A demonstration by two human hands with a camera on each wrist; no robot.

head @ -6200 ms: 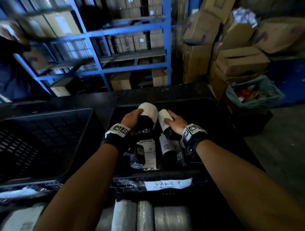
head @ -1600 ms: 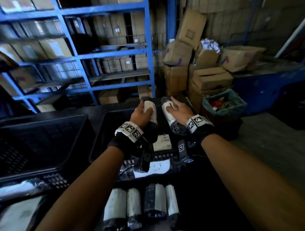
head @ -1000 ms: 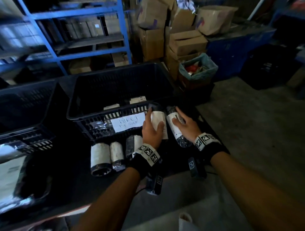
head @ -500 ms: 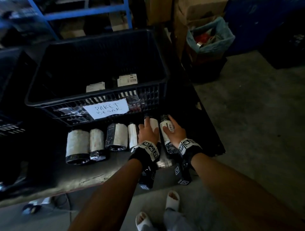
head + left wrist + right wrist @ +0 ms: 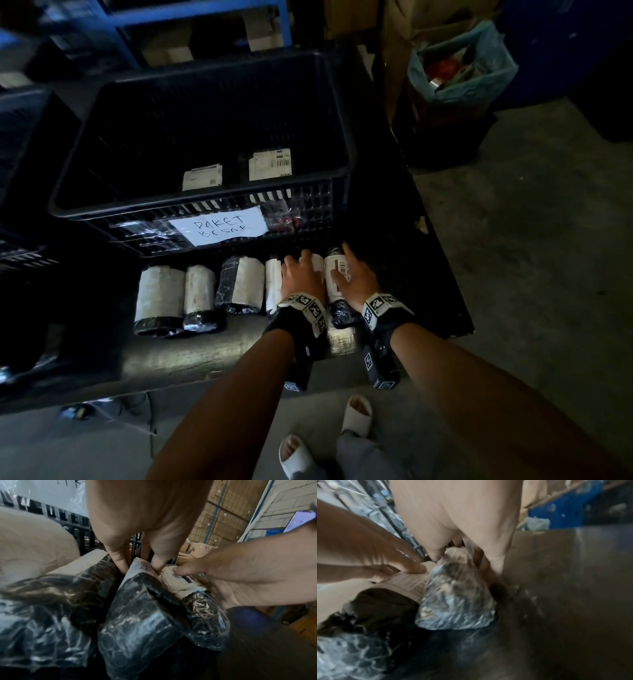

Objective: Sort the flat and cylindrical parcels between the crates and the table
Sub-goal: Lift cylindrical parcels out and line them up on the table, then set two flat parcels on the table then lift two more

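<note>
Several cylindrical parcels (image 5: 157, 298), black bubble wrap with white labels, lie in a row on the table (image 5: 205, 349) in front of the black crate (image 5: 308, 212) labelled "PAKET BESAR" (image 5: 219, 226). At the row's right end my left hand (image 5: 303, 270) grips one cylindrical parcel (image 5: 133, 601), fingers and thumb either side of it. Beside it my right hand (image 5: 349, 270) grips another cylindrical parcel (image 5: 453, 601). Both parcels rest on the table, side by side and touching. Two flat parcels (image 5: 202, 176) with white labels lie inside the crate.
A second black crate (image 5: 20, 137) stands at the left. Right of the table is a bin with a blue liner (image 5: 462, 68) among cardboard boxes. Blue shelving (image 5: 205, 17) runs behind. My sandalled feet (image 5: 356, 414) stand on the concrete floor by the table's near edge.
Both hands have come out of the crate with a cylindrical parcel each and lowered them onto the table at the right end of the row. My view has tilted downward.
</note>
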